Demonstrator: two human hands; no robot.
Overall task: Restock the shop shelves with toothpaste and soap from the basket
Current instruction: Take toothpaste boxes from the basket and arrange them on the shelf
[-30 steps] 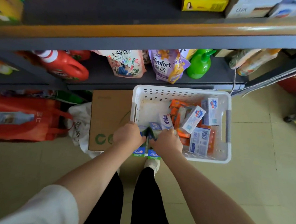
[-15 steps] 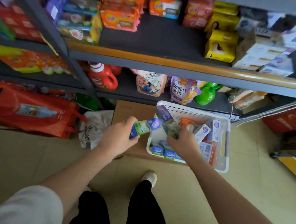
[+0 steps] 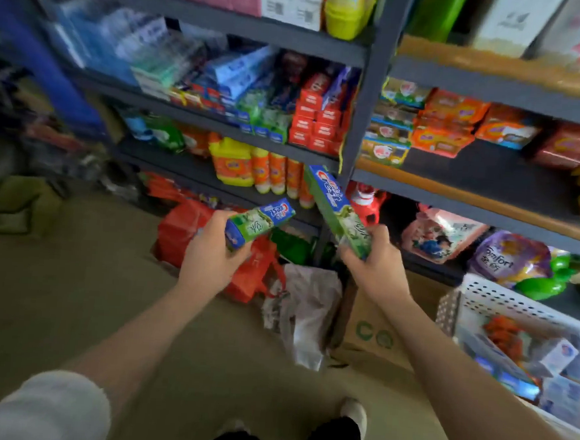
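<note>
Both hands grip 1 green toothpaste box each: left hand [image 3: 211, 252] around the left box [image 3: 261, 223], right hand [image 3: 376, 263] around the right box [image 3: 339, 211]. Best to slide them long-end first among matching green boxes [image 3: 266, 115] on the toothpaste shelf [image 3: 220, 120] above, well left of the basket [image 3: 502, 300].

Basket [image 3: 475, 296] right of cardboard box [image 3: 373, 332]
</note>
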